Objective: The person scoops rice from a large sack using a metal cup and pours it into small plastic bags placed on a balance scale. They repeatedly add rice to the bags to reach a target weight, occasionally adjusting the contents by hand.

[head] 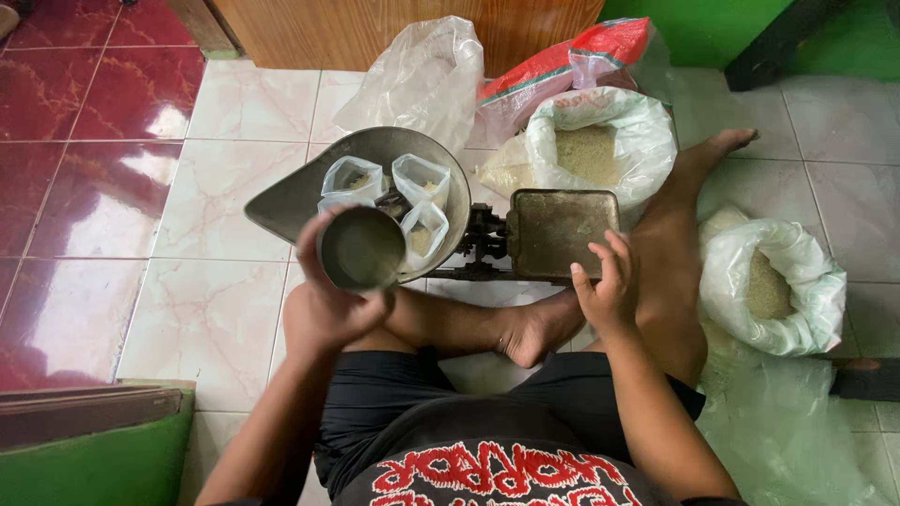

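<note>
My left hand (323, 300) grips a round metal cup (362, 248), its empty mouth facing me, just in front of the scale's metal scoop pan (291, 201). Three small clear plastic bags of rice (420, 180) stand in that pan. My right hand (607, 281) holds nothing; its fingers are spread and rest on the near edge of the scale's flat square metal plate (561, 230). The balance scale (483, 245) sits on the tiled floor in front of my crossed bare legs.
Two open white sacks of rice stand at the far right (647, 141) and right (802, 272). A clear plastic bag (422, 75) and a red-and-clear bag (572, 66) lie behind the scale. A wooden wall is behind, and a green board (94, 464) lies at lower left.
</note>
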